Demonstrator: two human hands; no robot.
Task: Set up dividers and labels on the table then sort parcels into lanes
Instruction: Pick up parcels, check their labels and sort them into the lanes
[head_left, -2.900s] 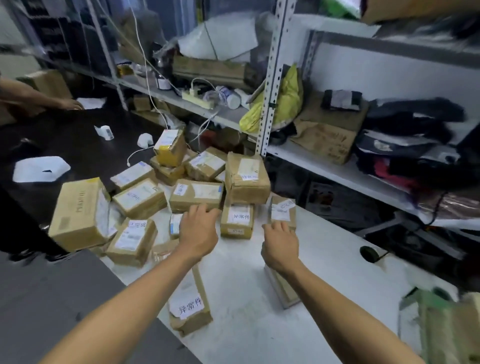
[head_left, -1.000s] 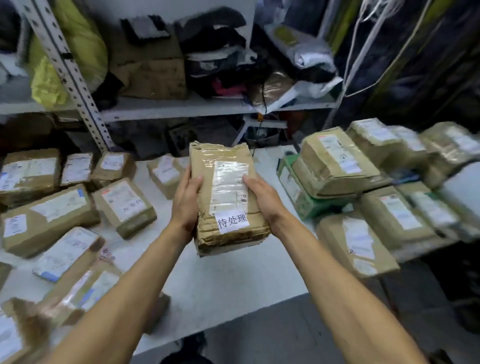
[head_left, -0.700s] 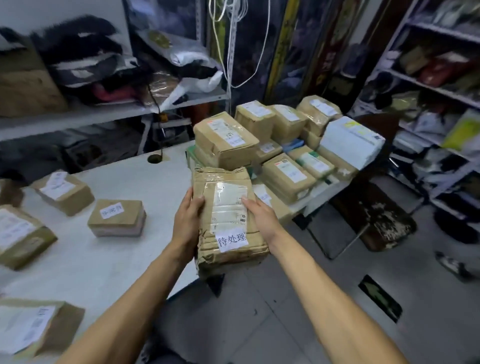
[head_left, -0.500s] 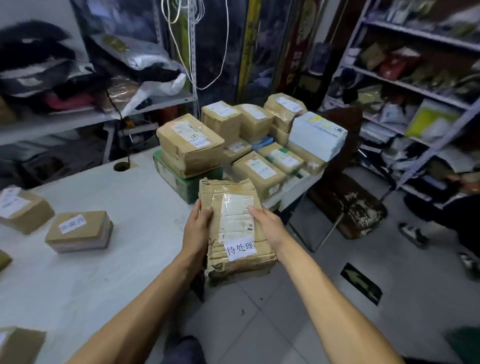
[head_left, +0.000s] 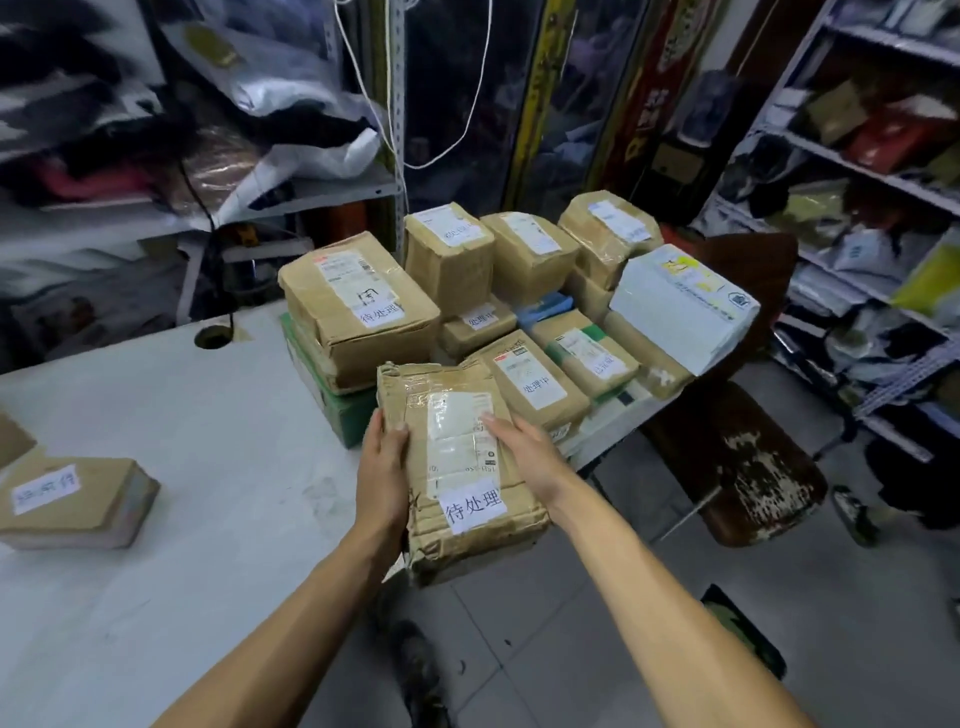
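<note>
Both hands held 1 crumpled brown taped parcel (head_left: 462, 467) out past the corner of the white table (head_left: 182, 467), its near end over the grey floor tiles and its far end close against the heap of parcels at the table's end. The left hand (head_left: 383, 478) gripped its left edge, thumb lying over the top face, the other fingers hidden beneath; the right hand (head_left: 524, 457) clasped the right edge, thumb stretched across the shipping label, its remaining fingers likewise out of sight under the box. A white handwritten slip (head_left: 474, 506) sat stuck near the parcel's close end. Beyond it stood a large brown carton (head_left: 358, 306) carrying a similar slip, stacked on a green box (head_left: 332, 395) of which only the side showed. Further back about 3 brown cartons (head_left: 519, 249) stood in a row, and a pale blue-white box (head_left: 680, 306) lay tilted at the right. Several flatter parcels lay wedged between these, mostly covered. On the table's left lay a small brown box with a white label (head_left: 72, 499), its writing too smeared to read, and another parcel was cut off by the frame's left edge. The shelving behind was blurred clutter.
</note>
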